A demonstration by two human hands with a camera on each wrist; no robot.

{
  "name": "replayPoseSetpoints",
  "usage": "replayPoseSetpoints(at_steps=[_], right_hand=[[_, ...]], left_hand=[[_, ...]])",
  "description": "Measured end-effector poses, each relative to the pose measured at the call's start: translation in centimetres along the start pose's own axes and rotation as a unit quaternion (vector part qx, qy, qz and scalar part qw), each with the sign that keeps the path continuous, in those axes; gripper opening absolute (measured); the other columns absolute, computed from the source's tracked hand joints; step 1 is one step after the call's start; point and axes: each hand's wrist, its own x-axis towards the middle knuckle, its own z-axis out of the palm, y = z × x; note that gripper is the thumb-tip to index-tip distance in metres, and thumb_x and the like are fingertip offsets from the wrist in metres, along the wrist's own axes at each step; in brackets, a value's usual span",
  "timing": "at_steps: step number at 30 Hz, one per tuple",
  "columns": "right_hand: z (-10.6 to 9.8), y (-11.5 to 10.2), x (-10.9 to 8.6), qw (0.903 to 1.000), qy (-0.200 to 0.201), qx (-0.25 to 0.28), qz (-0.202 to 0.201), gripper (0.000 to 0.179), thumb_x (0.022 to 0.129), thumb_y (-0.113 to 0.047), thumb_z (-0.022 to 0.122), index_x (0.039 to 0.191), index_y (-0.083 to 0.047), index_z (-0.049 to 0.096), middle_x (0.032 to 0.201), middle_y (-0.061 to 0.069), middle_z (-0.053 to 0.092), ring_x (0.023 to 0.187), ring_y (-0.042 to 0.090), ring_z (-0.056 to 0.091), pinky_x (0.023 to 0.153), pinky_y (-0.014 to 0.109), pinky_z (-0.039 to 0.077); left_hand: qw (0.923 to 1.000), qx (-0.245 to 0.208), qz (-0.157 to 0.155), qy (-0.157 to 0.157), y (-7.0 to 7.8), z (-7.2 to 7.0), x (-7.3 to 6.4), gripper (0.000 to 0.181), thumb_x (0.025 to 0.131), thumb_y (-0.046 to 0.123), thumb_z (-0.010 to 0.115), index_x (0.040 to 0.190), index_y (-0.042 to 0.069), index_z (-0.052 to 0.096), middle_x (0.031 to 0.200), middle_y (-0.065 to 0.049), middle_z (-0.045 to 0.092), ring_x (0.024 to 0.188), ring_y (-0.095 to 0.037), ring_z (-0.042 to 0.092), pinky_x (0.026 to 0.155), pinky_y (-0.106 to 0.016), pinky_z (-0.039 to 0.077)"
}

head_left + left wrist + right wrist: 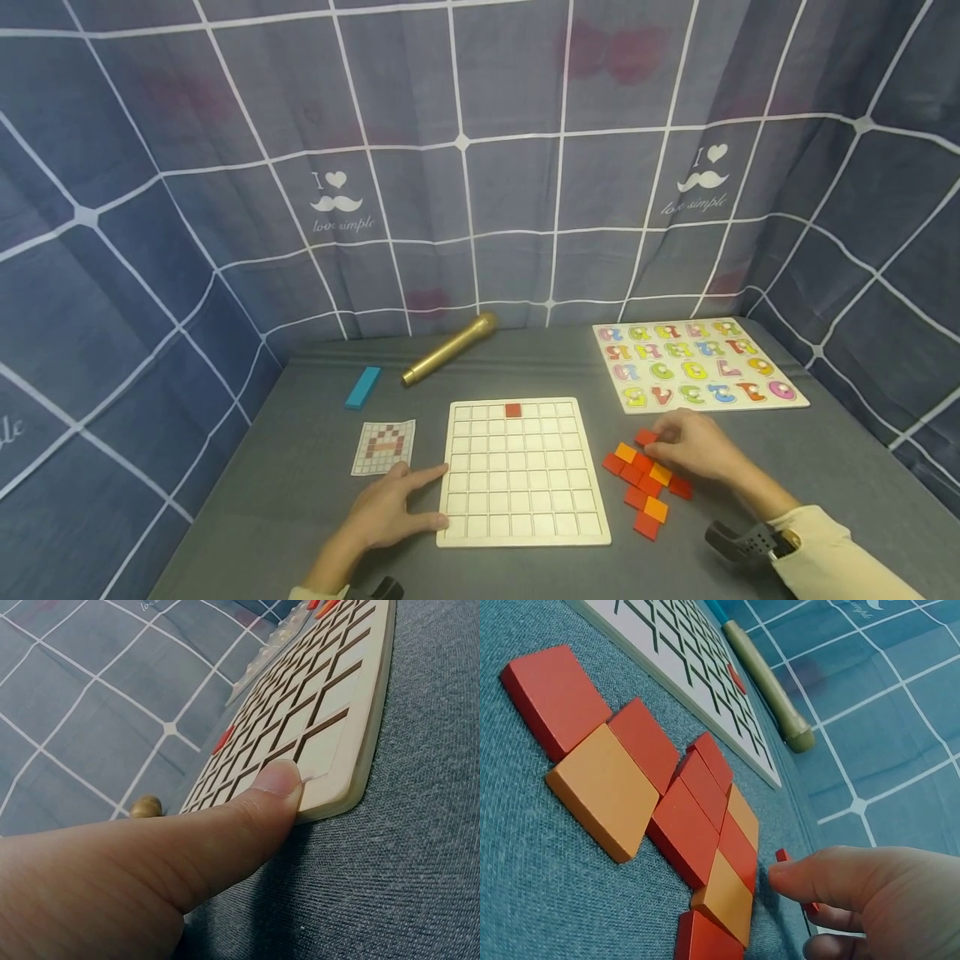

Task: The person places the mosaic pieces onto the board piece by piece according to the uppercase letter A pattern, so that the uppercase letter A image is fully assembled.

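Observation:
A white grid board [525, 492] lies on the grey cloth with one red square tile [513, 410] in its far row. My left hand [386, 504] rests at the board's left edge, index finger and thumb stretched out; the thumb [277, 780] touches the near corner. To the right of the board, several red and orange tiles [649, 485] lie close together. My right hand [693, 444] is at the far end of this group. It pinches a red tile [782, 856] between thumb and fingers, which partly hide it.
A small card with a printed grid pattern [384, 447] lies left of the board. Behind it are a blue block [363, 387] and a gold microphone [450, 348]. A letter puzzle board [697, 367] lies at the back right. Checked curtains [510, 183] enclose the table.

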Motion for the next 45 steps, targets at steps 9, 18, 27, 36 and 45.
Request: replayPoseSetpoints(at_steps=[9, 18, 27, 36, 45], right_hand=[[0.0, -0.4, 0.3, 1.0000, 0.003, 0.000, -0.003, 0.032, 0.078, -0.026, 0.082, 0.095, -0.004, 0.069, 0.084, 0.003, 0.067, 0.071, 0.013, 0.056, 0.060, 0.026, 0.047], [0.5, -1.4, 0.9, 0.9994, 0.017, 0.002, -0.032, 0.026, 0.077, -0.026, 0.083, 0.090, -0.008, 0.068, 0.079, -0.002, 0.066, 0.068, 0.010, 0.054, 0.061, 0.023, 0.046], [1.2, -3.3, 2.0, 0.9987, 0.016, 0.008, -0.048, 0.028, 0.076, -0.027, 0.083, 0.090, -0.008, 0.068, 0.084, 0.000, 0.068, 0.073, 0.010, 0.057, 0.066, 0.027, 0.049], [2.4, -4.6, 3.2, 0.9974, 0.010, 0.023, -0.067, 0.028, 0.075, -0.026, 0.083, 0.090, -0.006, 0.069, 0.086, 0.002, 0.066, 0.078, 0.012, 0.056, 0.069, 0.029, 0.049], [3.3, -5.9, 4.1, 0.9963, 0.001, 0.028, -0.081, 0.033, 0.076, -0.028, 0.083, 0.095, -0.004, 0.071, 0.090, 0.003, 0.071, 0.081, 0.013, 0.060, 0.072, 0.032, 0.052]], left_hand=[[1.0000, 0.002, 0.000, 0.002, 0.0, 0.0, 0.0, 0.074, 0.072, 0.064, 0.076, 0.137, 0.035, 0.058, 0.088, 0.002, 0.046, 0.060, -0.009, 0.035, 0.051, -0.025, 0.030], [1.0000, -0.001, -0.003, -0.008, 0.1, -0.1, -0.1, 0.074, 0.072, 0.064, 0.076, 0.138, 0.036, 0.056, 0.095, 0.000, 0.050, 0.063, -0.011, 0.039, 0.053, -0.026, 0.032], [1.0000, -0.002, -0.003, -0.006, 0.1, 0.0, 0.0, 0.075, 0.072, 0.064, 0.076, 0.138, 0.036, 0.056, 0.094, -0.001, 0.049, 0.064, -0.012, 0.039, 0.052, -0.026, 0.032], [1.0000, -0.005, -0.004, -0.007, 0.0, 0.0, -0.1, 0.075, 0.071, 0.064, 0.076, 0.138, 0.036, 0.057, 0.089, 0.001, 0.047, 0.063, -0.011, 0.036, 0.052, -0.026, 0.030], [0.9999, -0.003, -0.007, -0.014, 0.0, -0.1, 0.0, 0.076, 0.072, 0.066, 0.075, 0.139, 0.036, 0.055, 0.092, -0.001, 0.048, 0.064, -0.012, 0.038, 0.052, -0.027, 0.031]])
